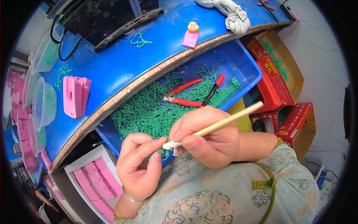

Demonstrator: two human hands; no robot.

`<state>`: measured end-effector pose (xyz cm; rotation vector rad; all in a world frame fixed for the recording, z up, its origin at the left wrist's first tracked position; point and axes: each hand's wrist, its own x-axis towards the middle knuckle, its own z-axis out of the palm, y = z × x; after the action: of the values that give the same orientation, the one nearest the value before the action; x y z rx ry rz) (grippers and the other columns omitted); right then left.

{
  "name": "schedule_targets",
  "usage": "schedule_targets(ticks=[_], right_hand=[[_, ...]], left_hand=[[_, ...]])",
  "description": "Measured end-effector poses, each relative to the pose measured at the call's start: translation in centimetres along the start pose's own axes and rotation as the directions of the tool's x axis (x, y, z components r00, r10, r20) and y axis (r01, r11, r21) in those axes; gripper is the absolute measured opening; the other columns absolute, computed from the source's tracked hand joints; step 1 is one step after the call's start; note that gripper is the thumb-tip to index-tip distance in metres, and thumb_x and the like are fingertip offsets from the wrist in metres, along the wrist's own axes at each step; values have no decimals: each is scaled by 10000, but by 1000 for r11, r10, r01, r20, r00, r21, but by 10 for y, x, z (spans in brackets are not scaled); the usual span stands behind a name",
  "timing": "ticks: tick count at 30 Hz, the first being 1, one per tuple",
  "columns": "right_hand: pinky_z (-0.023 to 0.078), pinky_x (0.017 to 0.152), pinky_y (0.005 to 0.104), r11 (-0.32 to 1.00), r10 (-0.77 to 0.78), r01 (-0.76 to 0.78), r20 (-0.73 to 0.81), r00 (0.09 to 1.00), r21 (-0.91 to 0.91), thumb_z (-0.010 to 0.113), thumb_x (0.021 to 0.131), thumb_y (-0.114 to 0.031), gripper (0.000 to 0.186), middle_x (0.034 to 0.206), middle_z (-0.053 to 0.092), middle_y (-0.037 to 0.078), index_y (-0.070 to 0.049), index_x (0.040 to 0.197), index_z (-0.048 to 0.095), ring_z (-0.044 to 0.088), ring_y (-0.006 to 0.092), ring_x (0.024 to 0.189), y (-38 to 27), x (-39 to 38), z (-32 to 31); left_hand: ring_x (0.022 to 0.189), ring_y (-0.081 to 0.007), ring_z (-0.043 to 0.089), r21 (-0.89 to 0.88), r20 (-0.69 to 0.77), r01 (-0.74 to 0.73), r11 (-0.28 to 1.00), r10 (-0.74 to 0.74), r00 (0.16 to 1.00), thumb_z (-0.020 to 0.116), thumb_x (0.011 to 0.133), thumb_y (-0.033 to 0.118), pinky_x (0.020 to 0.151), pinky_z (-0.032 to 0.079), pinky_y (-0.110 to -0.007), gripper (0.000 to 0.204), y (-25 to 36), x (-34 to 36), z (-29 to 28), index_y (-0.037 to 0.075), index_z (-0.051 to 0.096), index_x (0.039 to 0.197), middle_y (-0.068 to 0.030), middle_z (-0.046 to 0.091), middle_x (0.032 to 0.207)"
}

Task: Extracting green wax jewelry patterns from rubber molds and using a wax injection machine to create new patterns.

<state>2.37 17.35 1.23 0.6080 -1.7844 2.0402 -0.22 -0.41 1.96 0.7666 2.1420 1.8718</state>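
Observation:
My right hand (210,136) grips a pale wooden stick (235,117) that slants up to the right. White cloth (171,146) is wrapped around the stick's lower end, under my right fingers. My left hand (140,162) is curled, its index fingertip touching the cloth; whether anything small sits between finger and thumb I cannot make out. Both hands are above the near edge of a blue bin (244,82) full of green openwork scraps (145,117). Red-handled side cutters (182,100) and a red-and-black pen-like tool (213,90) lie on the scraps.
The blue table (123,63) overhangs the bin. On it are a pink block (76,96), a small pink piece with a yellow top (192,33) and a bundle of white cloth (236,20). Clear tubs (44,104) stand left. Red boxes (272,71) and a tray of pink blocks (69,170) flank me.

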Motion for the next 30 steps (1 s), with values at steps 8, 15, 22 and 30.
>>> schedule_targets(ticks=[8,15,22,30], right_hand=[[443,499,350,822,251,13,383,889,-569,581,771,-119,103,662,562,117,-25,755,544,564,262,594,-43,23,-22],[438,549,380,958,207,-287,753,625,-25,548,792,-103,104,673,563,112,-22,730,530,571,281,632,-44,14,-33],[441,568,363,835,260,-163,115,959,-526,604,781,-112,110,733,543,100,-37,828,538,550,284,678,-21,13,-18],[449,554,365,859,190,-64,200,961,-508,664,717,-129,195,798,537,89,-53,865,562,566,275,676,1,1,3]], left_hand=[[765,-166,524,-504,-77,64,861,-119,990,555,811,-29,638,469,-280,290,-13,-2,2,-22,525,1100,-92,495,923],[774,-160,475,-529,-64,90,844,-145,987,599,800,40,624,433,-274,309,-10,-1,8,18,508,1094,-53,477,872],[795,-172,470,-260,-176,-89,962,44,984,606,795,42,702,443,-308,258,-7,3,9,29,513,1035,-53,463,846],[796,-149,424,-294,-146,-67,953,25,989,653,780,93,695,372,-260,255,-12,2,7,51,520,993,-31,477,807]])
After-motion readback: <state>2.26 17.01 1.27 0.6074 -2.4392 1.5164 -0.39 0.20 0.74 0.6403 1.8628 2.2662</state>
